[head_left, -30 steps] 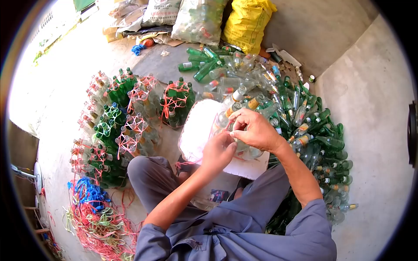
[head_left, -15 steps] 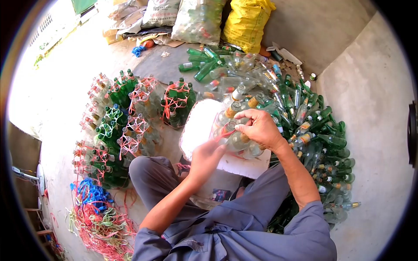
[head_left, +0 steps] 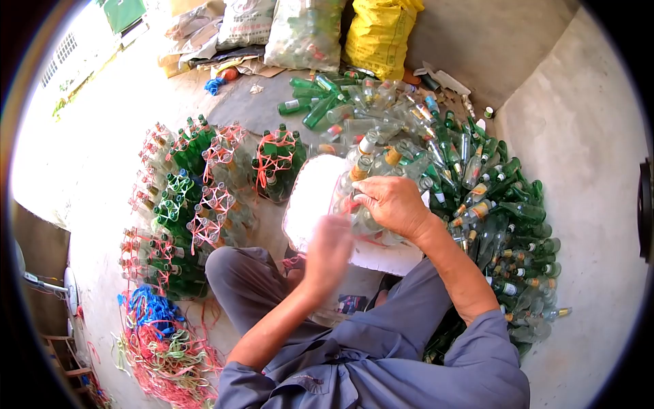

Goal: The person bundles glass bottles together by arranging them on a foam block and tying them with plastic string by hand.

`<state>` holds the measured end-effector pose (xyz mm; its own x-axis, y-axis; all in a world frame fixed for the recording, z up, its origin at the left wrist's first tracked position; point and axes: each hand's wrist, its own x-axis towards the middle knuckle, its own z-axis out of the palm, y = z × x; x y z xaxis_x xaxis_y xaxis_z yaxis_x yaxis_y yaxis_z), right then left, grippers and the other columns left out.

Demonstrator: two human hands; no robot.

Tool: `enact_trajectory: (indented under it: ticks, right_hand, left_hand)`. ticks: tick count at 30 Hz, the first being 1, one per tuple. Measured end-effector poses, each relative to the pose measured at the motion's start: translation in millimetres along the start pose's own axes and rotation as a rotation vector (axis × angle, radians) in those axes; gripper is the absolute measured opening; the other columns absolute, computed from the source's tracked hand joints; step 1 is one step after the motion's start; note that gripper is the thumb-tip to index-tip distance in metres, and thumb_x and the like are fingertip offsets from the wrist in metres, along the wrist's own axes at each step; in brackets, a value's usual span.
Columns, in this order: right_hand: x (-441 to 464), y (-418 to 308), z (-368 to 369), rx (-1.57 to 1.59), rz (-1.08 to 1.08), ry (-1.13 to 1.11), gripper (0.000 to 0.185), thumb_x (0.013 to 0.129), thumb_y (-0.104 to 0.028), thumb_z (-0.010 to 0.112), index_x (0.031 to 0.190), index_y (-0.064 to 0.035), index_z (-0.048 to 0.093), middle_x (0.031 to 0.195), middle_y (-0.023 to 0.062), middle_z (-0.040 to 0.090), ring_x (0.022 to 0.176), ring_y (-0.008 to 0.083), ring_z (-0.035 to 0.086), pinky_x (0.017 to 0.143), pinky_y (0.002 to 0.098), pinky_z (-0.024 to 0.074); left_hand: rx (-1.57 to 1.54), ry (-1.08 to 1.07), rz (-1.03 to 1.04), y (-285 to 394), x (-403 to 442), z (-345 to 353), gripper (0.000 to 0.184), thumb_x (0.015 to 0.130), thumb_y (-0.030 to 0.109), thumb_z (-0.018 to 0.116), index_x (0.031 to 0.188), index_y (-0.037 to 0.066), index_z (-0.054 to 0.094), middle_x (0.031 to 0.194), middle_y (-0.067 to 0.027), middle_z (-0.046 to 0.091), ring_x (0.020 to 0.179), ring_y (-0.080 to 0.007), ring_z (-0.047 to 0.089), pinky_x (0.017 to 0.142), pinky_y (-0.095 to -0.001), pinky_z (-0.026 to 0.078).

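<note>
Several clear bottles (head_left: 393, 157) are grouped upright or slightly tilted on a white slab (head_left: 308, 198), which is positioned in front of the seated person's knees. The glass is partly covered by the right hand (head_left: 395, 206), held directly over the near bottles. The thumb and index finger of this hand are drawn close together beside a bottle neck; whether anything is gripped between them cannot be told. Pink strap (head_left: 346, 205) is seen among the bottles, close to the right fingertips.

The left hand (head_left: 330, 253) is raised above the near edge of the slab, to the left of the bottles. The state of its fingers cannot be told (the hand is blurred), nor can any held item be made out.

To the left, bundled bottles (head_left: 178, 202), clear and green, are stood on the floor (head_left: 238, 102) and are bound at the necks with pink strapping. A separate green bundle (head_left: 278, 162) is placed nearer the slab. Below these, blue strapping (head_left: 152, 311) is laid against a tangled heap of pink and green strands (head_left: 163, 365).

Loose bottles (head_left: 521, 225) are piled along the right side and beyond the slab. A yellow sack (head_left: 381, 35) is set behind the pile, beside a translucent sack (head_left: 303, 37).
</note>
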<state>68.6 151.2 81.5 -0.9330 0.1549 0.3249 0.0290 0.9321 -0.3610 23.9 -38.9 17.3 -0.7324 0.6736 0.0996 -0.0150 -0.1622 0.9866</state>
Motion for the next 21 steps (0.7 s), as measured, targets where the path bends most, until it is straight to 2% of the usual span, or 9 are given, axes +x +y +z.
enact_trajectory:
  ticks: [1, 3, 6, 9, 10, 13, 15, 17, 21]
  right_hand:
    - [-0.7, 1.2, -0.4, -0.008, -0.014, -0.008, 0.022, 0.086, -0.019, 0.073, 0.103, -0.0061, 0.077, 0.099, 0.0109, 0.075, 0.088, 0.0287, 0.073, 0.077, 0.0374, 0.0581]
    - [-0.1, 3.3, -0.6, -0.028, -0.024, -0.015, 0.022, 0.087, -0.020, 0.072, 0.104, -0.0060, 0.077, 0.100, 0.0108, 0.076, 0.088, 0.0286, 0.073, 0.077, 0.0378, 0.0582]
    - [2.6, 5.5, -0.5, -0.057, -0.022, -0.011, 0.023, 0.087, -0.021, 0.070, 0.104, -0.0063, 0.076, 0.100, 0.0104, 0.076, 0.088, 0.0286, 0.073, 0.077, 0.0387, 0.0579]
    - [0.8, 5.7, -0.8, -0.073, -0.035, -0.024, 0.024, 0.088, -0.022, 0.070, 0.105, -0.0067, 0.076, 0.099, 0.0100, 0.076, 0.088, 0.0285, 0.072, 0.077, 0.0393, 0.0574]
    - [0.5, 5.5, -0.7, -0.082, -0.035, -0.032, 0.024, 0.088, -0.022, 0.070, 0.105, -0.0071, 0.076, 0.099, 0.0098, 0.076, 0.088, 0.0284, 0.072, 0.077, 0.0395, 0.0572]
    - [0.4, 4.4, -1.5, -0.085, -0.019, -0.054, 0.023, 0.087, -0.022, 0.070, 0.105, -0.0083, 0.076, 0.098, 0.0094, 0.076, 0.086, 0.0282, 0.072, 0.076, 0.0397, 0.0567]
    - [-0.5, 3.5, -3.3, -0.077, -0.011, -0.056, 0.023, 0.087, -0.023, 0.070, 0.105, -0.0090, 0.076, 0.098, 0.0090, 0.076, 0.085, 0.0281, 0.072, 0.075, 0.0398, 0.0565]
    - [-1.3, 1.5, -4.3, -0.065, 0.001, -0.032, 0.023, 0.087, -0.023, 0.070, 0.105, -0.0096, 0.075, 0.097, 0.0087, 0.076, 0.084, 0.0280, 0.071, 0.074, 0.0398, 0.0563]
    - [-5.0, 2.6, 1.5, -0.112, -0.020, 0.009, 0.023, 0.087, -0.023, 0.070, 0.104, -0.0101, 0.075, 0.093, 0.0086, 0.076, 0.083, 0.0277, 0.071, 0.073, 0.0397, 0.0562]
  left_hand:
    - [0.255, -0.050, 0.223, 0.6, -1.6, 9.0, 0.018, 0.094, 0.002, 0.056, 0.111, -0.001, 0.052, 0.084, -0.0142, 0.062, 0.071, -0.0270, 0.061, 0.066, -0.0366, 0.050]
    - [0.259, -0.085, 0.230, 9.3, -2.4, 24.1, 0.016, 0.092, 0.001, 0.055, 0.108, -0.002, 0.053, 0.085, -0.0176, 0.064, 0.077, -0.0379, 0.065, 0.070, -0.0432, 0.052]
    - [0.329, -0.098, 0.358, -1.4, 2.1, 30.9, 0.017, 0.093, -0.006, 0.055, 0.108, 0.003, 0.052, 0.071, -0.0011, 0.055, 0.064, -0.0083, 0.051, 0.059, -0.0262, 0.043]
    - [0.340, -0.146, 0.248, -1.5, -4.2, 13.3, 0.016, 0.093, -0.007, 0.055, 0.106, 0.003, 0.053, 0.071, -0.0001, 0.055, 0.063, -0.0087, 0.050, 0.058, -0.0262, 0.043]
    - [0.367, -0.118, 0.284, -0.1, -4.7, 4.5, 0.018, 0.091, -0.008, 0.054, 0.105, 0.003, 0.053, 0.073, 0.0007, 0.057, 0.064, -0.0070, 0.049, 0.058, -0.0242, 0.041]
    - [-0.019, -0.008, -0.003, 7.1, -1.9, -23.6, 0.018, 0.089, -0.009, 0.050, 0.101, 0.005, 0.052, 0.072, 0.0006, 0.053, 0.057, -0.0045, 0.043, 0.052, -0.0207, 0.034]
    - [-0.247, 0.102, -0.074, 25.7, 11.2, -40.4, 0.015, 0.087, -0.007, 0.050, 0.097, 0.005, 0.050, 0.067, 0.0007, 0.051, 0.053, -0.0056, 0.041, 0.047, -0.0209, 0.031]
    - [-0.431, 0.189, -0.061, 9.6, 30.3, -58.6, 0.013, 0.087, -0.004, 0.053, 0.094, 0.006, 0.051, 0.061, -0.0001, 0.049, 0.044, -0.0057, 0.035, 0.039, -0.0210, 0.025]
    - [-0.510, 0.293, -0.122, -8.9, 46.8, -65.2, 0.011, 0.090, -0.003, 0.054, 0.091, 0.008, 0.051, 0.058, -0.0007, 0.049, 0.041, -0.0064, 0.034, 0.037, -0.0213, 0.023]
